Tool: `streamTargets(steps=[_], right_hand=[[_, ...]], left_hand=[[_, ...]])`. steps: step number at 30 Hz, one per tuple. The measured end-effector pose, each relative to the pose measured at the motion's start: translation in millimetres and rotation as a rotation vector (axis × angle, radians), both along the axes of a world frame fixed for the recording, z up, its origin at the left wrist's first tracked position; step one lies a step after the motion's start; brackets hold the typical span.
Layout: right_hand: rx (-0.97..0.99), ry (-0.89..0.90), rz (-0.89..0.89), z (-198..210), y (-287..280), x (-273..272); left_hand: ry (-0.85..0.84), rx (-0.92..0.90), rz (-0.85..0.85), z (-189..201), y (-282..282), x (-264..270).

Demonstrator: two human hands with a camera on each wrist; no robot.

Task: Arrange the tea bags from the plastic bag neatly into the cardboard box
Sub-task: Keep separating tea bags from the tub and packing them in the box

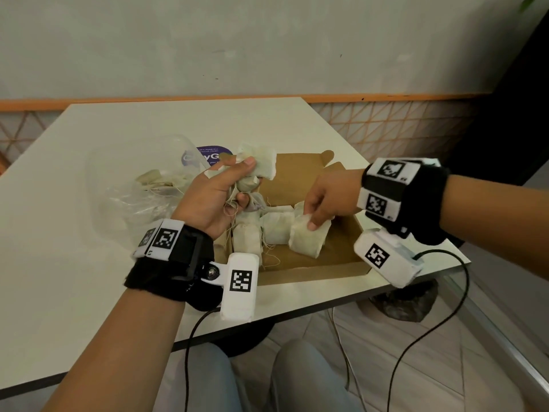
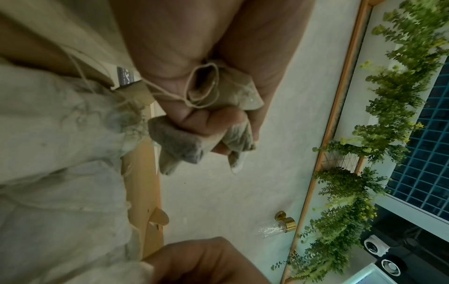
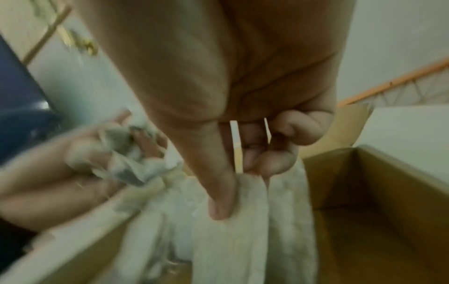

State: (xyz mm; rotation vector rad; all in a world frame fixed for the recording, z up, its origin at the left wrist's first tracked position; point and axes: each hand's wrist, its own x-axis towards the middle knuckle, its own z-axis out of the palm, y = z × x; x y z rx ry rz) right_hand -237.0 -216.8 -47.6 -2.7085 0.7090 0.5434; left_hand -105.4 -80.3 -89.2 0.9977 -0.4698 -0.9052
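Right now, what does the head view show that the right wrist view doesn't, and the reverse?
Only the head view shows the clear plastic bag with tea bags left inside, lying on the table to the left of the cardboard box, and the row of tea bags standing in the box. Only the right wrist view shows, though blurred, the thumb pressing the pinched tea bag close up, and the box's bare inner corner. Both show the right hand pinching that tea bag inside the box and the left hand gripping a bunch of tea bags.
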Motion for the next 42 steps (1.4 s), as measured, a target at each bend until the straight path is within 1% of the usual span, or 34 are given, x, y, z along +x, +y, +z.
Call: streamTargets(steps=[2,5,10,12,14,15,18,19,20,21,24,27,29,31,33,36,38,40,42], right_hand=[[-0.077,0.019,-0.016,-8.5,-1.0,6.0],[-0.125,0.006,-0.029,-12.6,-4.3,13.1],[-0.286,-0.051,0.012,-18.0,2.4,17.4],[-0.290,-0.092,-0.024,-11.9,2.0,11.9],[-0.166,-0.208,-0.104,2.8,-1.7,5.7],[-0.047,-0.301,-0.150,10.9,-3.1,4.1],[0.475,-0.616,-0.322,31.2,8.3,5.4],[0.571,-0.672,-0.346,33.1,11.1,8.3],[0.600,-0.689,-0.338,34.1,14.4,11.6],[0.585,-0.687,-0.308,33.0,15.8,15.6],[0.494,-0.719,-0.233,28.1,18.0,24.2],[0.480,-0.757,-0.269,27.3,10.9,24.2],[0.437,-0.775,-0.300,29.6,3.7,19.6],[0.312,-0.743,-0.297,29.5,-3.8,13.4],[0.190,-0.605,-0.233,25.3,-4.8,7.7],[0.179,-0.328,-0.102,13.9,8.7,2.6],[0.144,-0.193,-0.023,4.5,19.6,4.4],[0.123,-0.131,0.020,-6.5,25.6,9.7],[0.088,-0.127,0.018,-18.8,24.7,16.8]], left_hand=[[0.002,-0.003,0.000,0.7,0.0,-0.2],[-0.012,0.009,0.003,0.5,0.4,0.7],[0.002,0.005,0.021,-1.5,-1.2,2.8],[0.001,0.003,0.015,-2.0,-1.2,2.2],[-0.003,-0.002,0.005,-2.2,-0.1,2.4],[-0.004,-0.007,0.004,-1.9,0.8,2.7],[-0.019,-0.012,-0.008,-1.3,2.0,2.8],[-0.035,-0.008,-0.013,-1.0,2.1,2.3],[-0.057,0.000,-0.017,-1.1,2.2,1.9],[-0.082,0.011,-0.026,-1.5,2.4,1.9],[-0.108,0.046,-0.056,-2.6,3.8,3.2],[-0.108,0.053,-0.037,-2.3,5.7,4.9],[-0.097,0.031,-0.029,-1.3,6.3,6.2],[-0.050,-0.009,-0.016,-1.0,6.1,8.6],[-0.008,-0.032,-0.005,-1.6,6.2,10.7],[0.005,-0.022,0.013,-2.3,5.2,12.4],[0.004,-0.012,0.023,-2.6,4.2,13.2],[0.012,-0.011,0.020,-2.6,3.9,13.4],[0.026,-0.025,0.015,-2.3,4.4,13.3]])
